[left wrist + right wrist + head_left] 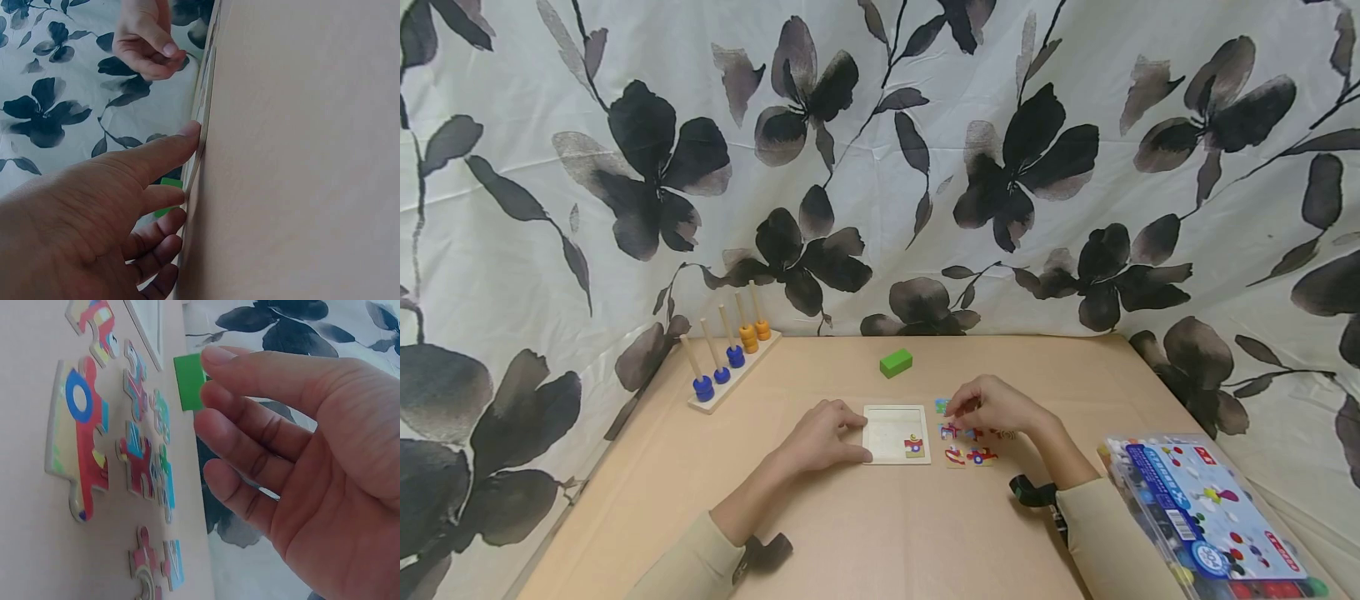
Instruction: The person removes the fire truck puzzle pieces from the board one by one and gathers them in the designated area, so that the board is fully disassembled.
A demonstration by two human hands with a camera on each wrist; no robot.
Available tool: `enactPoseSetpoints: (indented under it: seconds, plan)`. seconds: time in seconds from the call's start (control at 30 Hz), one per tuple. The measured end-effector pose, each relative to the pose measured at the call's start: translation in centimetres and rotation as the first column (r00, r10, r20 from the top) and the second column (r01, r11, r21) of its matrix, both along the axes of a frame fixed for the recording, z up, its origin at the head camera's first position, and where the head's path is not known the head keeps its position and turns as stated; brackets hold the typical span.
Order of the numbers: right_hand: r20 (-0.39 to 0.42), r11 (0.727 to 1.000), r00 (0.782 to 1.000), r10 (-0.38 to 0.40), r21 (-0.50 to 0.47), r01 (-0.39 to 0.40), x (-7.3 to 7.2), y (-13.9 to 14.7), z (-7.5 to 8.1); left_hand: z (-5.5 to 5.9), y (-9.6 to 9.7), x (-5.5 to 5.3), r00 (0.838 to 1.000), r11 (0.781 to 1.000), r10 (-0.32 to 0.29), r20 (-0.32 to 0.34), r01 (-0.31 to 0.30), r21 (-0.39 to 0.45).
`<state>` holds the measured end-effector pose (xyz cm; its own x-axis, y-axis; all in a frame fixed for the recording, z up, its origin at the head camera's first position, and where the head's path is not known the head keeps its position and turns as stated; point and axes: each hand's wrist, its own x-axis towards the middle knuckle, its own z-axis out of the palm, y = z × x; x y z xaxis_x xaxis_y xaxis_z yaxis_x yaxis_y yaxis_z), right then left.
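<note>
A shallow, pale wooden puzzle tray (895, 408) lies on the table, with one red-and-yellow puzzle piece (913, 447) in its lower right corner. My left hand (826, 437) touches the tray's left edge; in the left wrist view its thumb (187, 132) and index finger meet the rim. To the right of the tray are several loose, colourful puzzle pieces (981, 456). My right hand (1000, 406) hovers over them and partly hides some. From the right wrist, I see its fingers (215, 422) loosely bent with nothing between them, above pieces (81, 425) lying on the table.
A green block (896, 363) sits behind the tray. At the back left stands a wooden peg counter (737, 375) with blue and orange beads. A clear box with a printed label (1217, 517) occupies the right side. Floral cloth (880, 167) hangs behind the table.
</note>
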<state>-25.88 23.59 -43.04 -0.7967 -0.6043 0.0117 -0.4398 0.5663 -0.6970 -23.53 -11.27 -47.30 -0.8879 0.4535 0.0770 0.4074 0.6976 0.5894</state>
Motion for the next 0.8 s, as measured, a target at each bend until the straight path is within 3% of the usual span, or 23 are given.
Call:
enactPoseSetpoints:
  seconds: [0.5,0.8]
  plan:
    - [-0.09,0.998,0.995,0.05,-0.025,-0.053,1.5,-3.1,-2.3,0.0,0.0,0.0,1.0,1.0,-0.008,-0.017,0.008,-0.006]
    - [-0.066,0.996,0.994,0.087,0.033,-0.085,2.1,-5.3,-2.8,0.0,0.0,0.0,1.0,1.0,-0.008,-0.015,0.008,0.0]
